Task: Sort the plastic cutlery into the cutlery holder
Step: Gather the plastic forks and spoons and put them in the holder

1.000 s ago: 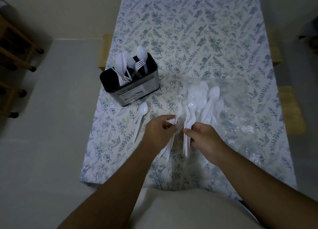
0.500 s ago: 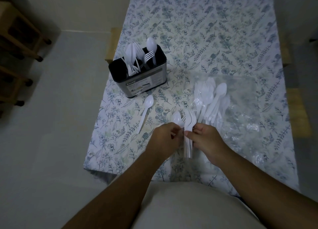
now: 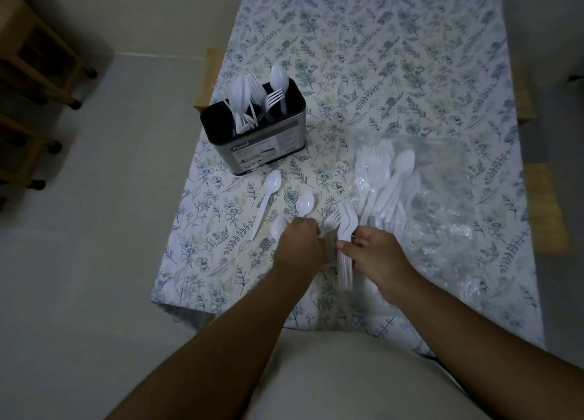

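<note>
Left hand [image 3: 298, 246] pinches spoons and a fork; right hand [image 3: 371, 255] grips a stack of forks [image 3: 347, 230]. At 11 o'clock, the cutlery holder [image 3: 268, 141] already has some. Many pieces in the bag [image 3: 442, 198] at 1 o'clock and one loose spoon [image 3: 267, 198] remain.

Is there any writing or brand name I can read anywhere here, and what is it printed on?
"Kassa": this seems to be the brand word, in pale letters at the top left of the label on the front of the cutlery holder; the last letters are uncertain.
The smaller print and pictures lower on that label are too small and blurred to read.
No other text shows, neither on the white cutlery nor on the floral tablecloth.
</note>
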The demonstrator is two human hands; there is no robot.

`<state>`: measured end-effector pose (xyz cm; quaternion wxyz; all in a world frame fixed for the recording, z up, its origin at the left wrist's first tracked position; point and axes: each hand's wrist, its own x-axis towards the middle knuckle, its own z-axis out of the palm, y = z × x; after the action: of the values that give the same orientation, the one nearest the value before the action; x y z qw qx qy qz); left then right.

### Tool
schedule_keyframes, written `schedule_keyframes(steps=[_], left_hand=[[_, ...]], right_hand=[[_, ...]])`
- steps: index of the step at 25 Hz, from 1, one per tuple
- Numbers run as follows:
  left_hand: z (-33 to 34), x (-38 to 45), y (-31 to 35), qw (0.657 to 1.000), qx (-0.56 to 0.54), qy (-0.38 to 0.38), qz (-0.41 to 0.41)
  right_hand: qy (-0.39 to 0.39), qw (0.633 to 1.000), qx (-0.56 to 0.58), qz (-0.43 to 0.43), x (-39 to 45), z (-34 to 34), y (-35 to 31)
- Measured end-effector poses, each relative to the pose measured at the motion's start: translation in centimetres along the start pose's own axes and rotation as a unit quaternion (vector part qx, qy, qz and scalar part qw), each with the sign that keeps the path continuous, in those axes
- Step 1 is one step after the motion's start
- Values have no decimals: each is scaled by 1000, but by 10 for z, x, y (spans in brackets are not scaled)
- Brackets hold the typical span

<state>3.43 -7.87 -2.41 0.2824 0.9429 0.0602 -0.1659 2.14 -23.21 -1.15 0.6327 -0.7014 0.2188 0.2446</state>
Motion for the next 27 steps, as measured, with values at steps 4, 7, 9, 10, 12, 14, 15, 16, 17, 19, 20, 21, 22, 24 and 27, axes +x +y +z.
schedule_keyframes(steps=[4, 7, 9, 10, 12, 14, 15, 16, 17, 19, 20, 21, 22, 24, 27], left_hand=[[7, -1, 2, 999, 40, 5, -19], [12, -4, -2, 998, 55, 5, -29], [13, -7, -2, 998, 59, 4, -32], [12, -8, -2, 998, 60, 6, -32], [11, -11, -3, 999, 30, 7, -32], [6, -14, -5, 997, -59, 4, -54], [3, -14, -7, 992, -105, 1, -71], [2, -14, -9, 985, -150, 3, -84], [1, -14, -12, 975, -199, 5, -98], [-1, -19, -13, 933, -334, 2, -133], [-1, -22, -11, 903, -404, -4, -149], [-2, -25, -9, 869, -467, -10, -163], [-2, -28, -6, 839, -516, -12, -170], [-2, -32, -2, 811, -558, -7, -173], [-2, -31, -1, 840, -522, 10, -145]], right_hand=[[-6, 1000, -13, -7, -3, -1, -1], [-4, 1000, -7, -4, -4, -1, -2], [-5, 1000, 1, -1, -4, -2, -2], [-5, 1000, 3, 0, -4, -2, -2], [-7, 1000, 2, 0, -4, -2, -1], [-7, 1000, -6, -1, -3, -2, -1], [-7, 1000, -8, -4, -3, -1, -1], [-8, 1000, -9, -8, -2, -1, -1], [-7, 1000, -8, -10, -2, 0, -1], [-10, 1000, 3, -9, -1, 2, -3], [-19, 1000, 16, -8, 0, 3, -4], [-31, 999, 35, -4, 1, 5, -5], [-40, 997, 63, 2, 2, 6, -5], [-49, 991, 120, 18, 4, 7, -5], [-67, 991, 114, 3, 4, 12, -8]])
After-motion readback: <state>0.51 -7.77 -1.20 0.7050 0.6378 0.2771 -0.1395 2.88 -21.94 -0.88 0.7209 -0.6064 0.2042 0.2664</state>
